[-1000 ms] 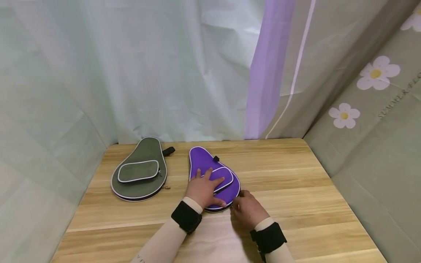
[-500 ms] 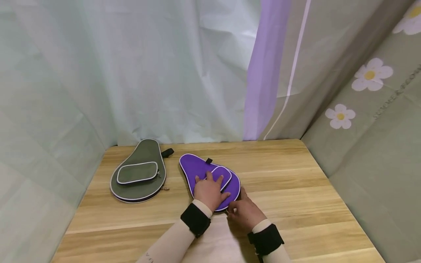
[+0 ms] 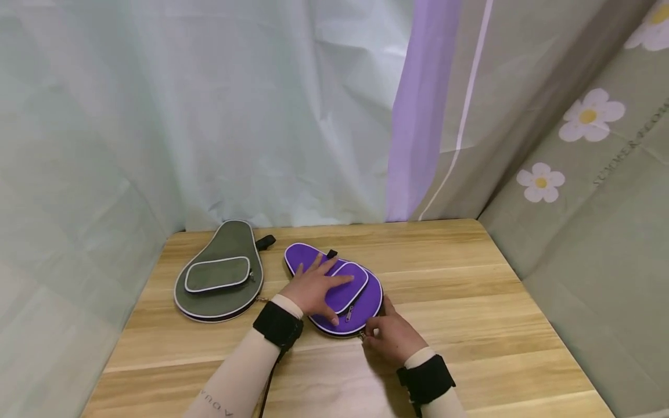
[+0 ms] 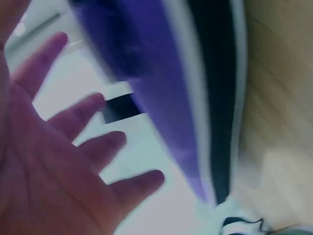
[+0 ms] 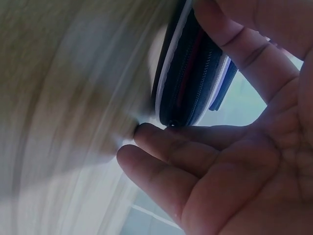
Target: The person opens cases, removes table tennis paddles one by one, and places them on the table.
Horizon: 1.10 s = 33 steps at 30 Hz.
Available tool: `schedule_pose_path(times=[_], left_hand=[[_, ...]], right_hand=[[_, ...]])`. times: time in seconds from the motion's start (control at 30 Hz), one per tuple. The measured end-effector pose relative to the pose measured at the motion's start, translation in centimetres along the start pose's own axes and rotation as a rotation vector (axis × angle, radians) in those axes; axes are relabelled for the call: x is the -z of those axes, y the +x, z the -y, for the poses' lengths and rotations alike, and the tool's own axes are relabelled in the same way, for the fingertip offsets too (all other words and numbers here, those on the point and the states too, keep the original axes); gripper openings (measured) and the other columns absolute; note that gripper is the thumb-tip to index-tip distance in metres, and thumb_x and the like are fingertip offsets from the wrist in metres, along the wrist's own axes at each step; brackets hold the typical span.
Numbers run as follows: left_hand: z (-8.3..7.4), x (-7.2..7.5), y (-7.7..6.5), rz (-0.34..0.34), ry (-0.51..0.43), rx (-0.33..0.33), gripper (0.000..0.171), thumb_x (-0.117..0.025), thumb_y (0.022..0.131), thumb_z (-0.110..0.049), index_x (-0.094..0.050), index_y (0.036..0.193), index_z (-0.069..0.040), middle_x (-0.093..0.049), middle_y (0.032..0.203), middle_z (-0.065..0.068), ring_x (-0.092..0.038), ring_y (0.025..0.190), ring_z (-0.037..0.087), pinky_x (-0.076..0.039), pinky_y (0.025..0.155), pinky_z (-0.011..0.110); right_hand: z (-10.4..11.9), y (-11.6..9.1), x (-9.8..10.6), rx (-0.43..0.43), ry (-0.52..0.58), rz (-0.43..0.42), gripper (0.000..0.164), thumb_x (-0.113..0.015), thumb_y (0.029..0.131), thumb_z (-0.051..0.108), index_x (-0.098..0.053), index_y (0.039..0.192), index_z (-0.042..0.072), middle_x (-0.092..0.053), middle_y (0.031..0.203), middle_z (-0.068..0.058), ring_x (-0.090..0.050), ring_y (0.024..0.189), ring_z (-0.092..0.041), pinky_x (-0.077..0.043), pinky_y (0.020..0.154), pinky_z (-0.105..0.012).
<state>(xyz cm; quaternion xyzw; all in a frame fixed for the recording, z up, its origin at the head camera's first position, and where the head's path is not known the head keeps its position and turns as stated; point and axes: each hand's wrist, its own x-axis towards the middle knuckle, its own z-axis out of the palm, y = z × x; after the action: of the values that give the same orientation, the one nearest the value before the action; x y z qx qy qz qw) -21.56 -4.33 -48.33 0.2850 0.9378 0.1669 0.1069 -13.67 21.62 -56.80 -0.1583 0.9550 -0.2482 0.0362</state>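
Note:
A purple table tennis paddle case (image 3: 308,255) with white piping lies on the wooden table, its narrow end pointing up and left. Over it my left hand (image 3: 313,288) is spread wide; in the left wrist view the straight fingers (image 4: 139,188) stand apart from the case. At its lower right edge my right hand (image 3: 394,337) pinches the main zipper pull (image 3: 362,335), with thumb and finger curled there. In the right wrist view the zipper teeth (image 5: 198,83) show along the case's dark side, a reddish strip between them. The front pocket's zipper pull (image 3: 349,314) hangs loose.
A grey-green paddle case (image 3: 219,302) of the same shape lies to the left, its black strap (image 3: 265,242) pointing right. The wooden table (image 3: 470,325) ends against hanging curtains (image 3: 251,116) at the back and sides.
The purple case has turned counterclockwise, its narrow end swinging left. My left hand has shifted up and left over it with fingers spreading. My right hand stays at the lower right edge.

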Motion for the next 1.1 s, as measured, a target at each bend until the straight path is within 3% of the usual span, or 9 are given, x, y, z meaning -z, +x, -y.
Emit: schedule_pose_path(times=[0.13, 0.3, 0.43, 0.63, 0.73, 0.9, 1.1], left_hand=[[1.0, -0.4, 0.7, 0.062, -0.044, -0.016, 0.105, -0.107, 0.072, -0.053, -0.060, 0.165, -0.040, -0.028, 0.190, 0.013, -0.010, 0.177, 0.057, -0.017, 0.134, 0.087], [1.2, -0.6, 0.8, 0.099, -0.034, 0.002, 0.100, -0.104, 0.074, -0.058, -0.061, 0.163, -0.044, -0.029, 0.190, 0.009, -0.010, 0.176, 0.059, -0.015, 0.136, 0.086], [0.8, -0.7, 0.8, 0.080, -0.007, 0.014, 0.097, -0.101, 0.076, -0.064, -0.062, 0.163, -0.044, -0.031, 0.189, 0.010, -0.015, 0.175, 0.061, -0.018, 0.134, 0.087], [0.3, -1.4, 1.0, 0.060, 0.023, 0.045, 0.099, -0.098, 0.076, -0.071, -0.061, 0.164, -0.043, -0.033, 0.189, 0.012, -0.021, 0.172, 0.063, -0.023, 0.132, 0.087], [0.0, -1.7, 0.9, 0.044, 0.036, 0.056, 0.099, -0.097, 0.076, -0.074, -0.062, 0.163, -0.042, -0.035, 0.187, 0.013, -0.025, 0.170, 0.065, -0.026, 0.131, 0.088], [-0.7, -1.7, 0.8, 0.003, 0.072, 0.068, 0.099, -0.093, 0.077, -0.078, -0.063, 0.163, -0.041, -0.041, 0.184, 0.018, -0.033, 0.163, 0.071, -0.032, 0.125, 0.091], [-1.6, -2.2, 0.7, -0.031, 0.168, 0.121, 0.100, -0.086, 0.079, -0.085, -0.060, 0.165, -0.042, -0.046, 0.180, 0.021, -0.048, 0.156, 0.069, -0.044, 0.117, 0.088]], right_hand=[[0.7, -0.3, 0.8, 0.026, 0.015, 0.004, 0.031, -0.089, 0.092, 0.021, -0.066, 0.075, 0.031, -0.040, 0.163, -0.057, -0.062, 0.143, -0.066, -0.063, 0.104, -0.060], [0.6, -0.5, 0.5, 0.037, -0.004, -0.007, 0.031, -0.090, 0.091, 0.022, -0.065, 0.074, 0.033, -0.043, 0.162, -0.055, -0.063, 0.144, -0.064, -0.063, 0.105, -0.060], [-0.2, -0.2, 0.0, 0.036, -0.026, -0.029, 0.036, -0.090, 0.090, 0.022, -0.062, 0.071, 0.036, -0.046, 0.160, -0.055, -0.065, 0.143, -0.060, -0.064, 0.101, -0.055], [0.5, -0.6, 1.3, 0.030, -0.007, -0.025, 0.032, -0.087, 0.094, 0.018, -0.065, 0.072, 0.027, -0.048, 0.155, -0.058, -0.057, 0.145, -0.071, -0.064, 0.094, -0.056], [0.9, -0.9, 1.7, 0.043, -0.017, -0.031, 0.030, -0.087, 0.093, 0.015, -0.066, 0.073, 0.025, -0.050, 0.152, -0.059, -0.060, 0.141, -0.071, -0.064, 0.093, -0.056], [1.3, -1.2, 1.9, 0.065, -0.027, -0.045, 0.030, -0.089, 0.089, 0.013, -0.066, 0.073, 0.024, -0.049, 0.150, -0.062, -0.061, 0.136, -0.075, -0.063, 0.101, -0.064], [0.9, -1.0, 1.4, 0.058, -0.034, -0.060, 0.031, -0.090, 0.088, 0.015, -0.065, 0.072, 0.025, -0.048, 0.150, -0.062, -0.065, 0.130, -0.074, -0.064, 0.098, -0.063]])
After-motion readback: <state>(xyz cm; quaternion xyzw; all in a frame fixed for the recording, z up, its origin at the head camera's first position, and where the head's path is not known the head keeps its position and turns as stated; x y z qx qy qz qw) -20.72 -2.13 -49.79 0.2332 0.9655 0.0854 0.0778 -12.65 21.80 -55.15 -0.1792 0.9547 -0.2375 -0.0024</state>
